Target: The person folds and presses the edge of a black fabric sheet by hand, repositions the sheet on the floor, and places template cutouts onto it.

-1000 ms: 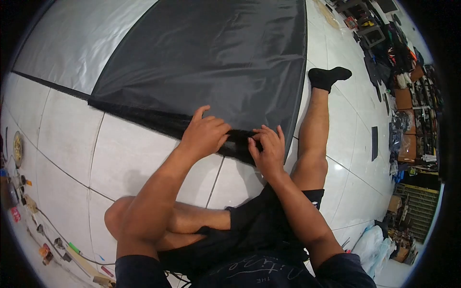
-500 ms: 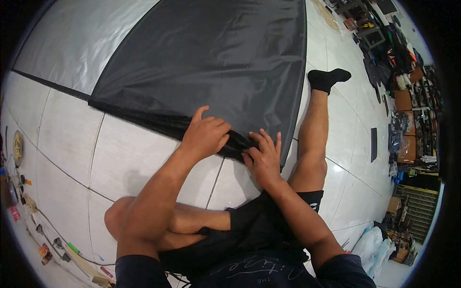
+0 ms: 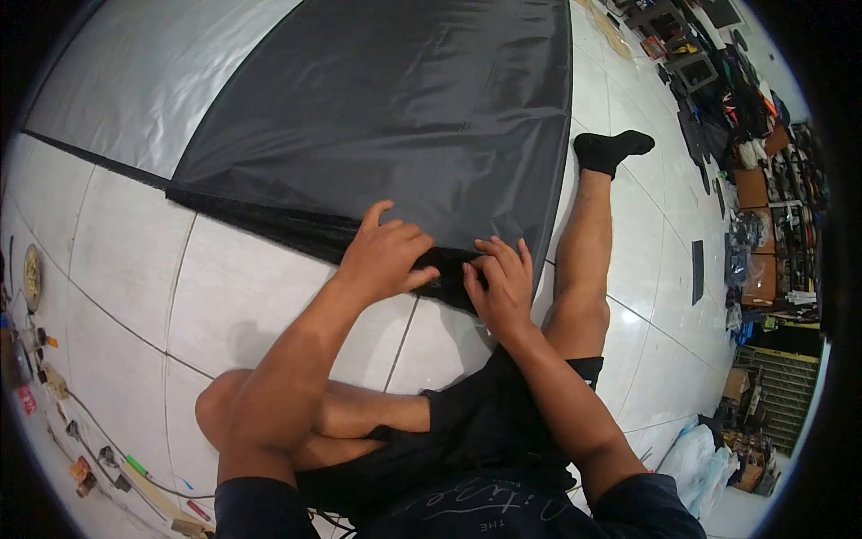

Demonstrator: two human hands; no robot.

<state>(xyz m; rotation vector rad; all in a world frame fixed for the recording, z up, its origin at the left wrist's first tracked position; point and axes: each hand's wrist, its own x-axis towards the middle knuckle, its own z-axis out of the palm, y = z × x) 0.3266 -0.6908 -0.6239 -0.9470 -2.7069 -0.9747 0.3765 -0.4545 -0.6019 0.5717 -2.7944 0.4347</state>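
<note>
A large dark grey coated fabric sheet [image 3: 404,126] lies spread on the floor in front of me. Along its near edge runs a fuzzy black strip [image 3: 269,225], folded and a little raised toward its right part. My left hand [image 3: 386,256] grips this strip, index finger stretched out over the sheet and thumb on the near side. A short gap to the right, my right hand [image 3: 500,286] holds the same strip near the sheet's corner, its thumb tucked by bent fingers. Between the two hands the black strip shows flat; the fingertips' undersides are hidden.
A silvery grey sheet section [image 3: 162,81] adjoins on the left. My outstretched leg [image 3: 588,234] lies along the right side. A power cord [image 3: 99,431] and small tools line the lower left floor. Packed shelves with cardboard boxes [image 3: 761,278] and a plastic bag [image 3: 696,463] stand at right.
My right hand has shifted slightly right, and the gap between the hands has widened. The strip between them now looks flatter and more spread. My left thumb has moved outward.
</note>
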